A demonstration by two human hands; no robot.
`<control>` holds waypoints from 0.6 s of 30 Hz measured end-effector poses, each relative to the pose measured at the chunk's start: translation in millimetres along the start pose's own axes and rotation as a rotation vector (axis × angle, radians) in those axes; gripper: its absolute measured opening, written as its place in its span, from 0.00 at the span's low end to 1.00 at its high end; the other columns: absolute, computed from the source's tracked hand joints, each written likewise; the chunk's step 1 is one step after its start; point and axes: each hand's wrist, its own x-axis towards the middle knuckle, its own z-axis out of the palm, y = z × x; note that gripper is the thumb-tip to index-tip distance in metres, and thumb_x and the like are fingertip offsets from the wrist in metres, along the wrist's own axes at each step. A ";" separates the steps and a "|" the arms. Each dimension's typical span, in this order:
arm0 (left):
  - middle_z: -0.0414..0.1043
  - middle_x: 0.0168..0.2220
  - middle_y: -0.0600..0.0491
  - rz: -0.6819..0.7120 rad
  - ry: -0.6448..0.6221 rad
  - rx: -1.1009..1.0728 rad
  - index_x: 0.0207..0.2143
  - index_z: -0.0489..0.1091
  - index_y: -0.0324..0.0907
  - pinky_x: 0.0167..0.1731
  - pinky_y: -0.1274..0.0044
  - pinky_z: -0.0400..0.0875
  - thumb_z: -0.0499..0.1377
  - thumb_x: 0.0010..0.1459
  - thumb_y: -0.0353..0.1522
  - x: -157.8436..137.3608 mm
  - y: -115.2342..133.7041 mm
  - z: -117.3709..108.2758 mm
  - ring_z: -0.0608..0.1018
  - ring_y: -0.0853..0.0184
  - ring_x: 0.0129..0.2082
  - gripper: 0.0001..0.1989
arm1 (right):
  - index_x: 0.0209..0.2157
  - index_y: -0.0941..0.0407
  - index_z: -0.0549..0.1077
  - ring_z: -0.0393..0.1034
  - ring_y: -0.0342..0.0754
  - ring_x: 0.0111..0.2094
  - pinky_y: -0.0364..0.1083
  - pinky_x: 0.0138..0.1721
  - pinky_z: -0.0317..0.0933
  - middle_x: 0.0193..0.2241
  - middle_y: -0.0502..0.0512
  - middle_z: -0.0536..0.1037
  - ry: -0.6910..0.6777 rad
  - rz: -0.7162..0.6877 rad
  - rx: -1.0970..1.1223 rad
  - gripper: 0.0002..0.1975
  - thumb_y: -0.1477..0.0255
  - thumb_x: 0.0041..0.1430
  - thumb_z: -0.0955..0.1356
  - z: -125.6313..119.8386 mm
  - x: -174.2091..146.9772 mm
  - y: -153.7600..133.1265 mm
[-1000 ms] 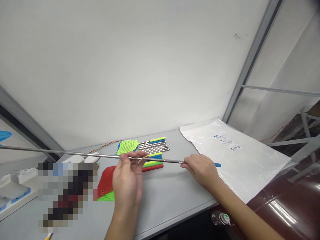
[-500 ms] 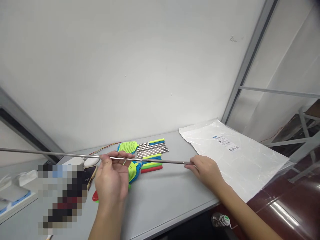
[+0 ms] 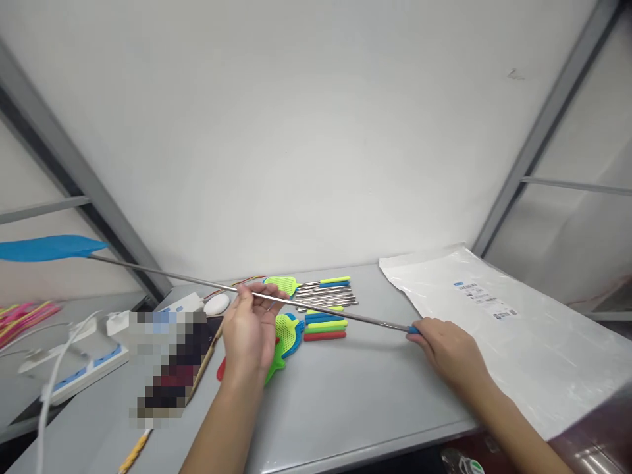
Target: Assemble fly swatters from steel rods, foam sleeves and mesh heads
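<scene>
Over the desk (image 3: 365, 388), right hand (image 3: 451, 349) clasps handle (image 3: 413, 330), left hand (image 3: 249, 332) loosely holds rod (image 3: 345, 315).

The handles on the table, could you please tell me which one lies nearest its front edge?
The red handle: it is the only red one, lying just in front of the green handle.

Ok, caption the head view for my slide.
Left hand and right hand hold a blue-headed swatter above a gray table.

The left hand (image 3: 251, 322) and right hand (image 3: 451, 349) are bare, as are both slender forearms (image 3: 224, 421).
</scene>
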 end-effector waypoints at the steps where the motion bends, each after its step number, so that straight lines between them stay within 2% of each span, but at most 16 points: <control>1: 0.74 0.29 0.49 -0.005 -0.027 0.015 0.30 0.71 0.37 0.40 0.65 0.74 0.52 0.65 0.37 2.4 0.5 -0.4 0.78 0.65 0.31 0.15 | 0.30 0.55 0.68 0.62 0.44 0.23 0.45 0.29 0.50 0.22 0.49 0.71 -0.026 0.010 0.007 0.16 0.64 0.69 0.58 0.1 1.9 3.8; 5: 0.76 0.36 0.46 -0.137 -0.056 0.051 0.34 0.71 0.36 0.42 0.65 0.74 0.53 0.64 0.33 15.5 5.6 -3.9 0.78 0.65 0.35 0.10 | 0.35 0.54 0.69 0.66 0.46 0.28 0.47 0.34 0.54 0.27 0.51 0.74 -0.132 0.043 0.054 0.14 0.62 0.68 0.58 2.7 13.8 28.5; 9: 0.75 0.40 0.44 -0.232 -0.002 -0.002 0.38 0.71 0.37 0.42 0.64 0.74 0.49 0.67 0.35 33.6 9.9 -12.2 0.78 0.63 0.38 0.14 | 0.41 0.50 0.69 0.70 0.50 0.33 0.52 0.37 0.57 0.33 0.53 0.77 -0.227 0.072 0.106 0.11 0.61 0.67 0.60 8.0 21.9 65.4; 14: 0.75 0.37 0.45 -0.127 0.233 -0.156 0.35 0.69 0.38 0.41 0.65 0.74 0.41 0.69 0.39 64.1 19.2 -36.8 0.79 0.65 0.35 0.21 | 0.39 0.48 0.72 0.71 0.54 0.35 0.57 0.36 0.57 0.35 0.64 0.77 -0.233 0.104 0.132 0.13 0.57 0.63 0.63 19.8 13.7 114.6; 18: 0.74 0.31 0.51 -0.012 0.359 -0.199 0.30 0.67 0.40 0.42 0.67 0.73 0.40 0.70 0.38 78.8 30.4 -54.2 0.77 0.69 0.30 0.22 | 0.38 0.48 0.73 0.72 0.55 0.34 0.58 0.35 0.58 0.33 0.66 0.77 -0.220 0.086 0.115 0.15 0.54 0.62 0.63 34.1 5.7 136.5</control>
